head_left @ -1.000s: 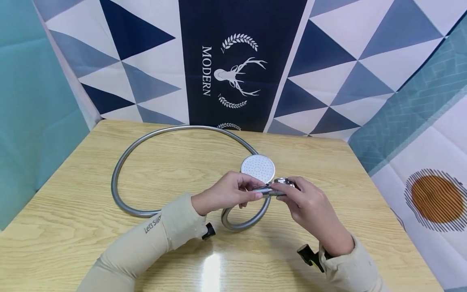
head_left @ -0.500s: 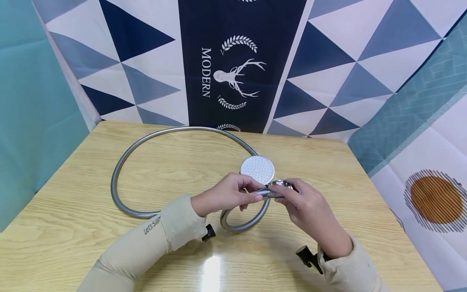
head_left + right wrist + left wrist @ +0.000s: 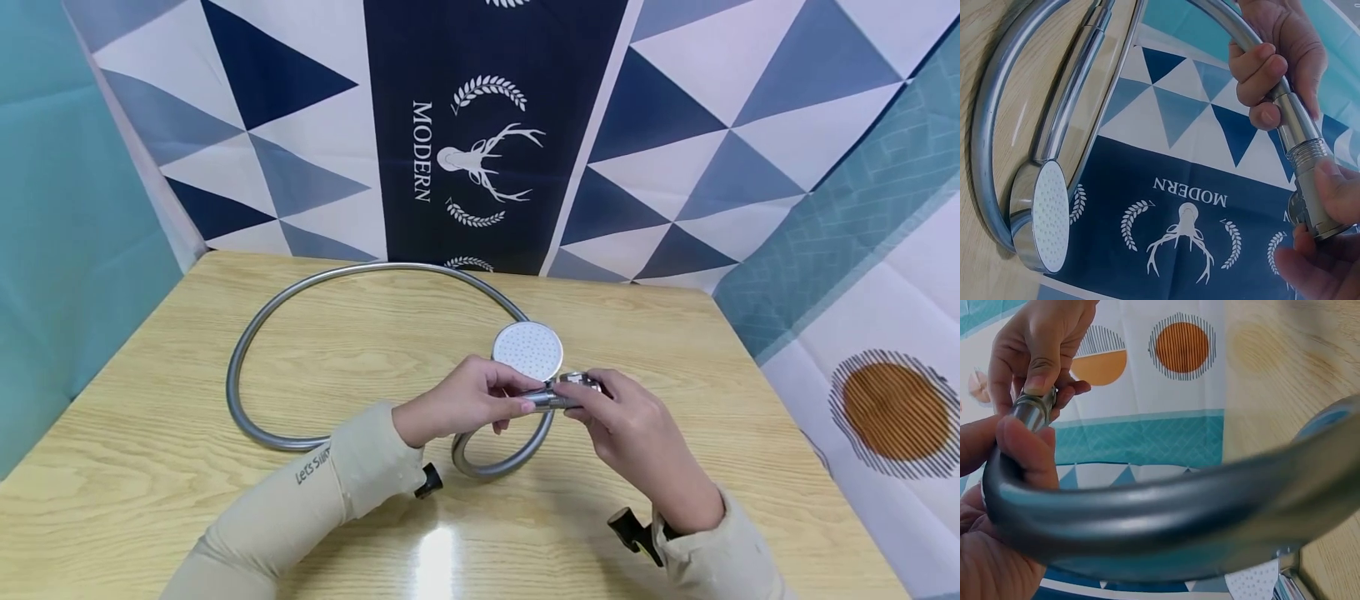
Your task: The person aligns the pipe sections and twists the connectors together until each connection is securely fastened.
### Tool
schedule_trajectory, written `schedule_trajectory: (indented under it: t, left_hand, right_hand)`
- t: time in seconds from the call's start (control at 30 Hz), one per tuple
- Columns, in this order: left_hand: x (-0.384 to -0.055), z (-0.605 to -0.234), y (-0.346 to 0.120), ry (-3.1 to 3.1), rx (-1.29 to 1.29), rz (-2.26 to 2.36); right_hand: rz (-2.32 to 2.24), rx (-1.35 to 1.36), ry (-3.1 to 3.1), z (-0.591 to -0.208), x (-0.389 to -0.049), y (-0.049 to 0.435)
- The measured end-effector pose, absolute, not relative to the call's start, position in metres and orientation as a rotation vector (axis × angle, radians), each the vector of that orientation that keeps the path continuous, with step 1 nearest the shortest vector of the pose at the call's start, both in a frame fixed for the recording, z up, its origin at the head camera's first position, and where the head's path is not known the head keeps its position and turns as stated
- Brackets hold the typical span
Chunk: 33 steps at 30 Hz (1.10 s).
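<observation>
chrome hose sleeve [image 3: 1296, 120] is pinched between thumb and fingers of the left hand [image 3: 467, 398]; chrome threaded connector [image 3: 1310, 199] is gripped by the right hand [image 3: 630, 421], thumb on 1 side, fingers opposite. the 2 parts are held up over the wooden table [image 3: 337, 350], roughly in line, bare thread [image 3: 1308, 153] visible between; how far it is engaged cannot be told. step judged as work at this screw joint. best done with the 2 axes matched, connector steadied by the right hand, sleeve alone turned in short fingertip rolls. shower hose [image 3: 1160, 519] curves away from the left hand, so sideways pull should be eased or cross-threading may be caused. handheld shower head [image 3: 528, 348], just beyond the hands, can be left alone.
</observation>
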<state>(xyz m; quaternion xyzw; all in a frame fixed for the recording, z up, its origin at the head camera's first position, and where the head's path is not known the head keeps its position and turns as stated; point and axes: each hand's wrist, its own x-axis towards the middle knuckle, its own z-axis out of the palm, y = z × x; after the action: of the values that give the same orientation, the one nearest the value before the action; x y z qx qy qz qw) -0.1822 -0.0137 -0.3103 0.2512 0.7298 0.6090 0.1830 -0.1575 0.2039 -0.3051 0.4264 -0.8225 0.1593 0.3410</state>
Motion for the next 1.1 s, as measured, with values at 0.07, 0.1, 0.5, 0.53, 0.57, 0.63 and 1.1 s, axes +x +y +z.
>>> schedule_trajectory:
  t: [0.07, 0.1, 0.5, 0.53, 0.57, 0.63, 1.1]
  left_hand:
    - [-0.183, -0.311, -0.013, 2.061, 0.703, 1.719]
    - [-0.183, -0.311, -0.013, 2.049, 0.708, 1.715]
    - [-0.186, -0.314, -0.014, 1.916, 0.669, 1.712]
    - [-0.186, -0.314, -0.014, 1.917, 0.661, 1.723]
    - [-0.185, -0.314, -0.014, 1.917, 0.657, 1.731]
    - [-0.186, -0.314, -0.014, 1.905, 0.652, 1.736]
    - [-0.197, -0.303, -0.017, 1.721, 0.725, 1.504]
  right_hand:
    - [0.414, 1.105, -2.145, -0.305, -0.157, 0.204]
    - [0.415, 1.102, -2.146, -0.305, -0.157, 0.204]
    - [0.428, 1.109, -2.124, -0.306, -0.157, 0.203]
    - [0.427, 1.105, -2.127, -0.306, -0.157, 0.203]
    - [0.426, 1.102, -2.131, -0.305, -0.157, 0.203]
    - [0.425, 1.102, -2.135, -0.305, -0.156, 0.204]
    - [0.437, 1.133, -2.119, -0.305, -0.154, 0.2]
